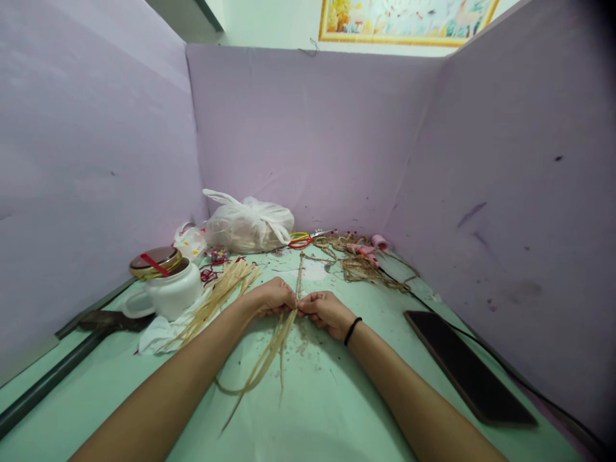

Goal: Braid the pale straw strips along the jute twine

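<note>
Both my hands meet over the middle of the green tabletop point(308, 398). My left hand point(275, 296) is closed in a pinch on a braid point(299, 277) of straw-coloured fibre strips. From the right, my right hand point(328, 313) pinches the same braid, its fingertips almost touching the left ones. The finished-looking braided length runs away from me, up past the fingers. Loose fibre strips point(269, 356) hang from the pinch toward me, and one curls left. A black band point(353, 330) circles my right wrist. The exact crossing of strips is hidden by the fingers.
Left: a bundle of fibre strips point(224, 292), a white mug point(176, 292) with a gold-rimmed lid, a hammer point(91, 330). Back: a white plastic bag point(250, 224), scissors point(303, 240). Right: tangled twine point(360, 268), a pink glue gun point(364, 251) with black cord, a dark flat slab point(469, 366).
</note>
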Demonstrator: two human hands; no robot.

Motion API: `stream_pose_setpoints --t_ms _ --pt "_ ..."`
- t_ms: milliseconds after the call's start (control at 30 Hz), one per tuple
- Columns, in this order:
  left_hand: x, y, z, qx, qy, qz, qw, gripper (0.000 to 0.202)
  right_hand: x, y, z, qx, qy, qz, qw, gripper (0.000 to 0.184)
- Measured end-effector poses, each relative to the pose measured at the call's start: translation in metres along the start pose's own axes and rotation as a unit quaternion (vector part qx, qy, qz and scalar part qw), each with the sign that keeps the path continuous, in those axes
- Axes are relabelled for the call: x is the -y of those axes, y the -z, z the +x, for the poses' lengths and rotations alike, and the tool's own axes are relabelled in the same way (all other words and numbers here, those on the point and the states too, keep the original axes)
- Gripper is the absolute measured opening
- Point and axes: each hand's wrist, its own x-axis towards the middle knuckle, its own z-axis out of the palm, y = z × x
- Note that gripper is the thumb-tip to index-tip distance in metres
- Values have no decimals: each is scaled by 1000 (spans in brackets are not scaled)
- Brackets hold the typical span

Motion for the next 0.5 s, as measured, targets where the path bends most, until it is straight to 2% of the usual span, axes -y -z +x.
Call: stream_pose_setpoints --t_ms 133,333,500 --pt "1 -1 0 -1 2 -2 1000 15 -1 0 2 -7 -11 5 1000 8" --pt "-5 1 -3 -11 -5 56 998 9 -4 -2 3 -33 4 -12 999 10" --pt "-18 -5 -14 -85 1 180 980 10 -2 -4 1 -36 -3 -4 999 9"
